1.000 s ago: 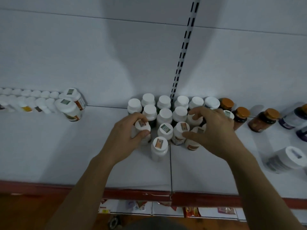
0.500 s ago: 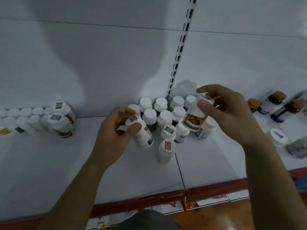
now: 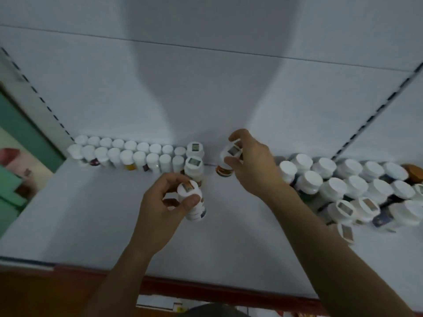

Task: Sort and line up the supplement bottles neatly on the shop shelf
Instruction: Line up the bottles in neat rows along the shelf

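Observation:
My left hand (image 3: 160,209) grips a white-capped bottle (image 3: 194,207) with a sticker on its lid, just in front of two larger stickered bottles (image 3: 194,165) that end a double row of small white bottles (image 3: 128,154) along the back wall. My right hand (image 3: 251,165) holds another white-capped bottle with an orange-brown label (image 3: 226,165), tilted, close to the back wall and right of the row's end. A loose cluster of white-capped bottles (image 3: 348,188) stands at the right.
The white shelf (image 3: 91,225) has a red front edge (image 3: 206,287). A brown-capped bottle (image 3: 414,172) shows at the far right. Slotted uprights run up the back panel at left (image 3: 41,97) and right (image 3: 375,117). A green surface lies beyond the left end.
Both hands lifted a bottle out of the cluster and carried it left to the end of the lined-up row. The view swung left, so the cluster now sits at the right.

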{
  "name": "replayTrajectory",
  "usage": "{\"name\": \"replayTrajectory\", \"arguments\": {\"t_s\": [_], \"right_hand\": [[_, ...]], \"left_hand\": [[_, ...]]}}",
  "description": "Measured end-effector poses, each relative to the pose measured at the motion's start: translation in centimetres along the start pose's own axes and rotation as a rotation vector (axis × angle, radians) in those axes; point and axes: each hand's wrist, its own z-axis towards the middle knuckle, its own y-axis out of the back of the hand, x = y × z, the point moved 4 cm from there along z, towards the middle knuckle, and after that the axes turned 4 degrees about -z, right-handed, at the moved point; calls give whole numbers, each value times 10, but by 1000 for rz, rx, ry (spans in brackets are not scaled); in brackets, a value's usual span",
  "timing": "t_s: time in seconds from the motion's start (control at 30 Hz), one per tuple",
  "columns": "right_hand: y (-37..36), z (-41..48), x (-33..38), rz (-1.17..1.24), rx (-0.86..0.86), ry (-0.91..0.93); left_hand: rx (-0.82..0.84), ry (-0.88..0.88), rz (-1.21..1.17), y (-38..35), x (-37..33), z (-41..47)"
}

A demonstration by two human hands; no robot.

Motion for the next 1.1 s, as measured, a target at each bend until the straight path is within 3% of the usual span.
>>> {"name": "replayTrajectory", "arguments": {"t_s": [0.13, 0.27, 0.37, 0.57, 0.63, 0.77, 0.97, 1.03, 1.1], "right_hand": [[-36, 20, 13, -149, -16, 86], [-51, 20, 13, -184, -145, 159], [-57, 19, 7, -126, -232, 131], [-46, 0, 5, 51, -246, 96], [-33, -22, 12, 151, -216, 159], [-28, -60, 27, 339, 88, 247], [-35, -56, 16, 367, -87, 153], [-34, -55, 2, 539, -29, 64], [-36, -54, -14, 661, 20, -32]], "left_hand": [[-23, 26, 27, 25, 13, -7], [-17, 24, 32, 39, 21, -14], [-27, 28, 14, 41, 22, -13], [-1, -7, 7, 33, 11, -1], [-5, -28, -9, 29, 3, 9], [-6, -64, -58, 16, -10, 30], [194, -132, 29, -11, -25, 49], [169, -189, 34, 3, -27, 63], [97, -276, 225, 22, -25, 78]]}}
